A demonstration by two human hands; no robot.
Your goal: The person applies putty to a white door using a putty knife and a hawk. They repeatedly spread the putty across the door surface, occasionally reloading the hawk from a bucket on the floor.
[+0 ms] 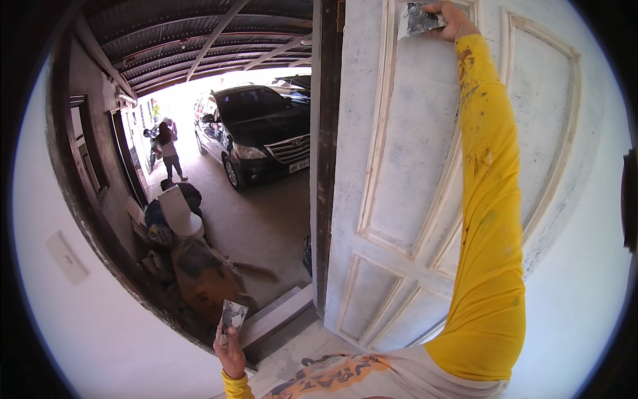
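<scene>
A scraper (421, 21) is held by the right hand (456, 21) against the white door (415, 153); a smeared second scraper (234, 312) is gripped low by the left hand (230, 352).

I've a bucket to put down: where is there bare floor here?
Outside, the concrete between the car and the clutter at left looks bare. Indoors, some tiles show between the step and the door, partly hidden by the shirt. Far left is crowded.
</scene>
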